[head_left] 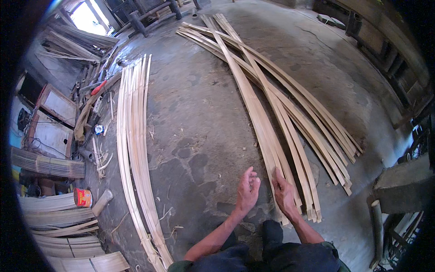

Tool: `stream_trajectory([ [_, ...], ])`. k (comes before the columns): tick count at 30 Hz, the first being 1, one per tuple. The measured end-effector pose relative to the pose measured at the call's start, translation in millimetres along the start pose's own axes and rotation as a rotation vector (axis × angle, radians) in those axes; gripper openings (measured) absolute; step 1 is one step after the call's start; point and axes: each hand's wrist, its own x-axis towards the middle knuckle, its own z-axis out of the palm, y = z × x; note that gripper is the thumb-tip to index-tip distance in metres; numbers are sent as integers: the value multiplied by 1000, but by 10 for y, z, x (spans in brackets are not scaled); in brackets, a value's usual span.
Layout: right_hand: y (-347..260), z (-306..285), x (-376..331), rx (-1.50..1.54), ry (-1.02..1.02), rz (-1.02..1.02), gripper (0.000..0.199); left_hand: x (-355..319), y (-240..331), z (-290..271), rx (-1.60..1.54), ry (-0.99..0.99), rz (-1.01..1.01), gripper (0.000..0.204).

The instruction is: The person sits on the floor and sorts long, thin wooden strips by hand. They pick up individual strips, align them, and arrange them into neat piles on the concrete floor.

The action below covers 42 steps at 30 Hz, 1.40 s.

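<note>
Right hand [284, 194] at the near end of the pale crossed strips [259, 120] on the right — pinching one or not, I can't tell. Left hand [247, 194] just beside, fingers loosely curled, apart from the wood. Across the floor [204, 127], another bundle [135, 113] lies left — beyond it, a red-and-yellow tin [83, 197] bears printed lettering.

Floor [195, 113]: grey, hard, uneven in tone, with dark patches across the centre of the frame. Opening [92, 19], upper left: glaring white light, with a pale sheen on the ground below it. Furniture [140, 23], top, left of centre: dark, wooden-looking. Framed panels [52, 139], left edge: pale, brown-bordered. Ledge [403, 187], lower right: grey, block-like, in dim light.
</note>
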Motion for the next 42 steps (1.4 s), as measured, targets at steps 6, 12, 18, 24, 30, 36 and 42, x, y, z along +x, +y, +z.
stream_trajectory([
  [6, 43, -57, 14, 106, 118, -135, 46, -192, 8, -87, -27, -74, -81, 42],
  [12, 313, -248, -13, -75, 26, 1, 43, -364, 250, -202, -13, -128, -117, 39],
  [18, 469, -299, -71, -237, -66, -61, 42, -809, 764, -528, 170, -103, 14, 39],
  [24, 384, -202, -267, -430, -34, -328, 43, -1270, 1053, -958, 203, -30, -30, 37],
  [30, 165, 559, -215, 25, -358, -310, 34, -1768, 686, -1288, 255, 49, -59, 33],
  [36, -733, 1170, -525, -26, -710, -537, 26, -2084, 327, -1549, 272, 203, -125, 34],
  [42, -918, 1461, -683, -176, -796, -716, 22, -2598, -189, -2113, 622, 742, -354, 46],
])
